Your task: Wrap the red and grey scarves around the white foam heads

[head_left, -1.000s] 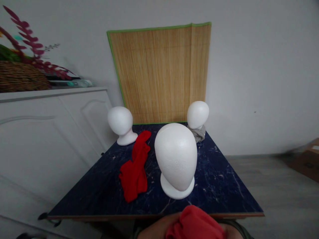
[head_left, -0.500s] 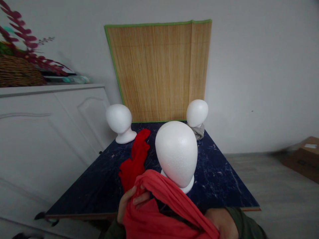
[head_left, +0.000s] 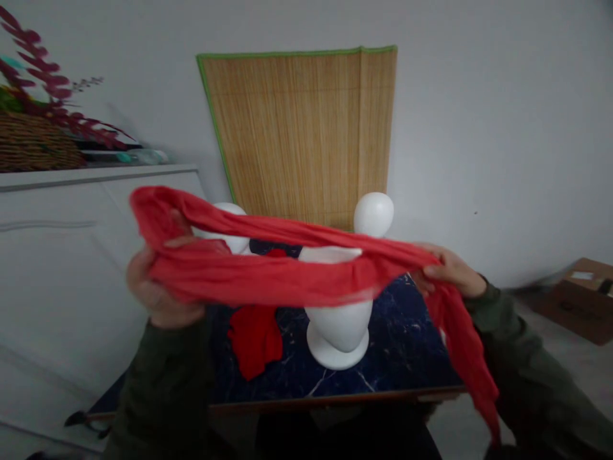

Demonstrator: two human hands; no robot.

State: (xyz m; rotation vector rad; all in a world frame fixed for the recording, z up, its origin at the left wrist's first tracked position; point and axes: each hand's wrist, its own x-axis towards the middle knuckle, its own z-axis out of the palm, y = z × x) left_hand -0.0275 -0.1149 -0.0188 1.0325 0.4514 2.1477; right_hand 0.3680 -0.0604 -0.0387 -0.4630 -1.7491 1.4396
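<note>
I hold a red scarf (head_left: pixel 268 271) stretched wide in the air above the near side of the dark blue marbled table (head_left: pixel 407 345). My left hand (head_left: pixel 156 291) is closed round its left end. My right hand (head_left: pixel 447 268) grips it near the right end, and the tail hangs down past the table edge. Behind the scarf stands a white foam mannequin head (head_left: pixel 338 319), its upper part hidden by the cloth. A second red cloth (head_left: pixel 256 338) lies on the table to its left.
Two smaller foam heads stand at the back, one on the left (head_left: pixel 230 239) and one on the right (head_left: pixel 374 214). A bamboo mat (head_left: pixel 301 134) leans on the wall. A white cabinet (head_left: pixel 71 255) with a wicker basket (head_left: pixel 33 144) stands left; a cardboard box (head_left: pixel 582 297) lies right.
Both hands rose from below the table edge and moved apart. The bunched red scarf is now spread out in front of the near foam head.
</note>
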